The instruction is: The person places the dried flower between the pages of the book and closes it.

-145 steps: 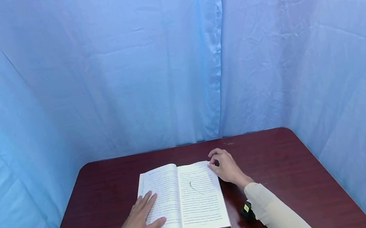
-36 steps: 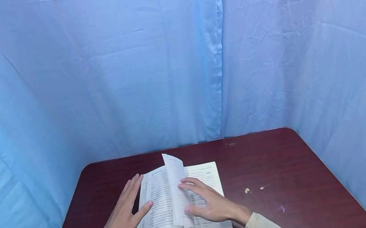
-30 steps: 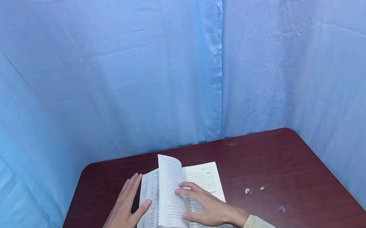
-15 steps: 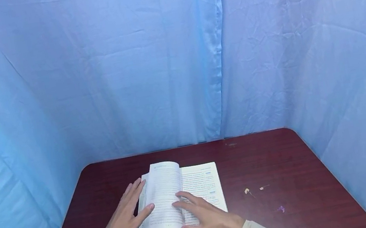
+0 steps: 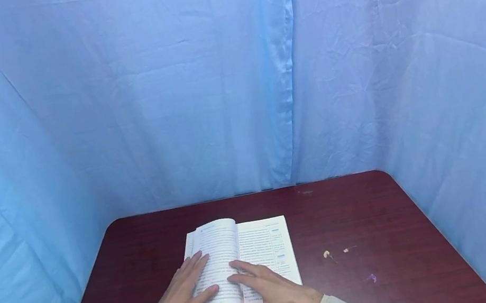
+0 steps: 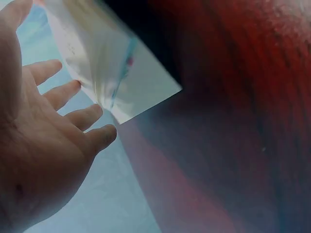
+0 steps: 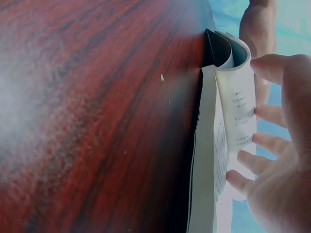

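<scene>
A book lies open on the dark red table, its right page (image 5: pixel 260 240) flat and its left pages (image 5: pixel 218 236) arching up from the spine. My left hand (image 5: pixel 178 299) rests on the left pages, fingers spread and straight. Across the lower part of the gutter lies my right hand (image 5: pixel 273 292), fingers extended toward the left pages. The right wrist view has its fingertips right at the curved page (image 7: pixel 238 111). In the left wrist view, the spread left fingers reach the book's edge, near the cover corner (image 6: pixel 146 87). Neither hand grips anything.
To the right of the book are two small pale dried flowers (image 5: pixel 327 254) and a small purple one (image 5: pixel 372 278). Blue curtains (image 5: pixel 196 100) hang around the table (image 5: pixel 354 208), close behind its far edge.
The turned pages have come down onto the left side. My left hand has moved right onto them; my right hand has shifted down and left. The thin stem seen earlier on the right page is gone.
</scene>
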A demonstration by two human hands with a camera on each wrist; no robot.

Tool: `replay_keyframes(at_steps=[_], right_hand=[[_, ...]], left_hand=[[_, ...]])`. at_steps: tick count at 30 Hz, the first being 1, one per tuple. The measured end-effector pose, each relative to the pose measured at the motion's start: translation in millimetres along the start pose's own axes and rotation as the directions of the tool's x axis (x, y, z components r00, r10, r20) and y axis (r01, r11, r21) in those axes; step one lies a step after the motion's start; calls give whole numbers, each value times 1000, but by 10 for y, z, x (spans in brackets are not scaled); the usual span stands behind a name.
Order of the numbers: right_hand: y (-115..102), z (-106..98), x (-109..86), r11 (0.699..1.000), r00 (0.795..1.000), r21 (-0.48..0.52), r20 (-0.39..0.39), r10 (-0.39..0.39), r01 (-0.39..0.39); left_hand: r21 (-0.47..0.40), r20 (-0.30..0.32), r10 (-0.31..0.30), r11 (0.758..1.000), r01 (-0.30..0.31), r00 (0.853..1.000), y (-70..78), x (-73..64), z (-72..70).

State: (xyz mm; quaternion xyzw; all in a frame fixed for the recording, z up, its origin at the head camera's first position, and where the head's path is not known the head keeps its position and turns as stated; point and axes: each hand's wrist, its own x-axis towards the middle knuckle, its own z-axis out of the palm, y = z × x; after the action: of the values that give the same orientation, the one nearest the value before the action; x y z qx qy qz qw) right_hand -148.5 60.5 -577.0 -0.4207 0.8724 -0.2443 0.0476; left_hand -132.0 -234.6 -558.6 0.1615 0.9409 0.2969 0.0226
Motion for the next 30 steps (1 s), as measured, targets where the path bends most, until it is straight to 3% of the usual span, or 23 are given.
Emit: replay_keyframes(at_steps=[7, 18, 30], right_hand=[[-11, -8, -1, 1000, 1000, -22, 5, -6, 6], [34, -78, -41, 997, 996, -43, -53, -73, 70], [140, -177, -280, 994, 986, -73, -134, -94, 85]], left_hand=[[25, 53, -21, 999, 20, 998, -84, 7, 94], [13, 64, -49, 999, 49, 997, -111, -18, 95], [11, 60, -67, 998, 66, 996, -138, -31, 105]])
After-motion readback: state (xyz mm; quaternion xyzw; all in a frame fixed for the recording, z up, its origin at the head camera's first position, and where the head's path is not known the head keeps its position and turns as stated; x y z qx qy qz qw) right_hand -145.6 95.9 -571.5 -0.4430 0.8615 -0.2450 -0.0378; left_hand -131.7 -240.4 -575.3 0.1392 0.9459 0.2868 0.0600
